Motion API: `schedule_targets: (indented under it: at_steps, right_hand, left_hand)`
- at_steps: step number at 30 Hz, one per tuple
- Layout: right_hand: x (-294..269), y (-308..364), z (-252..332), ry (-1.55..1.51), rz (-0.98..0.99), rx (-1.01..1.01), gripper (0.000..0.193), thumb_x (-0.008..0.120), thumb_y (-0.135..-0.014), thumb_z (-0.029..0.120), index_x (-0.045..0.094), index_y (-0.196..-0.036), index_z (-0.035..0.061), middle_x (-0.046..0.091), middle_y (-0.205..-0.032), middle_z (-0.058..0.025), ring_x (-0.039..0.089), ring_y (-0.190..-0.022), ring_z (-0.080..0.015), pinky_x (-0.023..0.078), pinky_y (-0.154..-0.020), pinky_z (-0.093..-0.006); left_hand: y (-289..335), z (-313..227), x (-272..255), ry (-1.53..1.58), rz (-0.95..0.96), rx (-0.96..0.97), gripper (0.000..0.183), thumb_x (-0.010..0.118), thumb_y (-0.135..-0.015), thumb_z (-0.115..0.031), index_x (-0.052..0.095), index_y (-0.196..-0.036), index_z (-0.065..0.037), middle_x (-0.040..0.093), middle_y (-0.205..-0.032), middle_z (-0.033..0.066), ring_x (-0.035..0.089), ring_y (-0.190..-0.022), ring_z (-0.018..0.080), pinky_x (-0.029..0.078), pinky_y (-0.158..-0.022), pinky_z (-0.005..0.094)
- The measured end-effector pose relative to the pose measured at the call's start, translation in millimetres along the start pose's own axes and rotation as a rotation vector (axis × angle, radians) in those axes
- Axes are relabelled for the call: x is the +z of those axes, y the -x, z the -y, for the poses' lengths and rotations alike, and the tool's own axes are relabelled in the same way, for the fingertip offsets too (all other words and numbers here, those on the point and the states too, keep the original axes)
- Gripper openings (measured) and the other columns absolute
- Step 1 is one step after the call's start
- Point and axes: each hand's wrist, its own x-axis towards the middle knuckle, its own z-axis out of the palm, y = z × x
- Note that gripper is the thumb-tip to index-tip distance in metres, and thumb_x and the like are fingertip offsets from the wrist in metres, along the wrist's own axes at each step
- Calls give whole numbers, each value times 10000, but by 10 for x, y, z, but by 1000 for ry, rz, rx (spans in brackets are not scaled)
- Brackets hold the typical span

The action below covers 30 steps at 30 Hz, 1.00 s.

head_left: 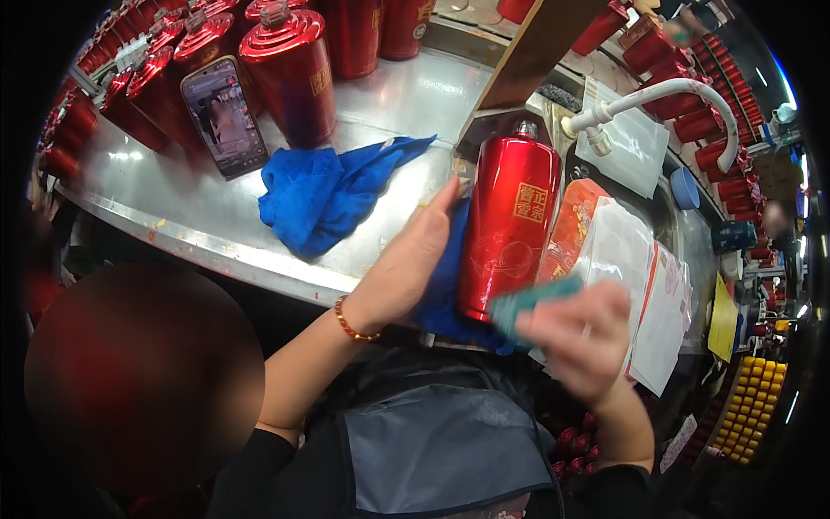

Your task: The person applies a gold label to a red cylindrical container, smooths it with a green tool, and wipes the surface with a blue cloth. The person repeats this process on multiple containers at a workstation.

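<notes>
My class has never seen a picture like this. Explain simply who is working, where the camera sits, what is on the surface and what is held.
No machine: these are a person's two bare hands. A fisheye camera on the person's head looks down, so straight edges bend. The right hand, blurred, holds a green pad-like thing by the lower end of a red bottle. The left hand is open along the bottle's left side; whether it touches, I cannot tell. On the metal counter are a crumpled blue cloth, more red bottles and a propped smartphone.
</notes>
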Motion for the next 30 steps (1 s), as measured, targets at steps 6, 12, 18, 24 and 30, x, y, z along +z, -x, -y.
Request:
schedule_targets:
  at_steps: [6, 12, 18, 24, 30]
  right_hand:
    - [-190, 6, 36, -105, -119, 266, 436, 802, -591, -11, 803, -1011, 106, 695, -896, -19, 541, -831, -228, 437, -747, -348]
    - [95, 48, 13, -31, -203, 221, 479, 774, -582, -34, 810, -1031, 128, 718, -956, 17, 546, -956, -227, 453, -828, -327]
    - [88, 164, -1, -573, -188, 770, 173, 812, -827, 65, 762, -992, 51, 678, -845, -49, 614, -793, -194, 485, -777, -321]
    - [245, 228, -642, -650, -413, 1009, 169, 774, -886, 58, 721, -1027, -20, 704, -929, -34, 641, -816, -72, 510, -719, -228]
    - [165, 178, -294, -968, -364, 927, 194, 743, -933, 55, 697, -1108, -15, 699, -918, -20, 633, -786, -68, 520, -693, -228]
  left_hand:
    - [152, -78, -98, -264, 80, 26, 771, 278, -1110, -540, 194, -1630, 23, 247, -1677, 182, 210, -1567, 271, 150, -1274, 411]
    - [71, -46, -13, -375, 58, 103, 727, 457, -1075, -399, 236, -1621, 28, 320, -1648, 196, 322, -1478, 304, 186, -1234, 408]
    - [69, -32, -214, -661, 240, 206, 1457, 907, -641, -640, 79, -1642, 21, 208, -1679, 254, 222, -1530, 403, 157, -1230, 484]
    - [51, -166, -68, -837, 215, 168, 1549, 979, -540, -581, 73, -1631, 42, 208, -1663, 271, 244, -1509, 433, 207, -1220, 476]
    - [55, -79, -124, -449, 225, 90, 1378, 914, -699, -550, 93, -1633, 46, 259, -1639, 251, 292, -1499, 368, 217, -1226, 461]
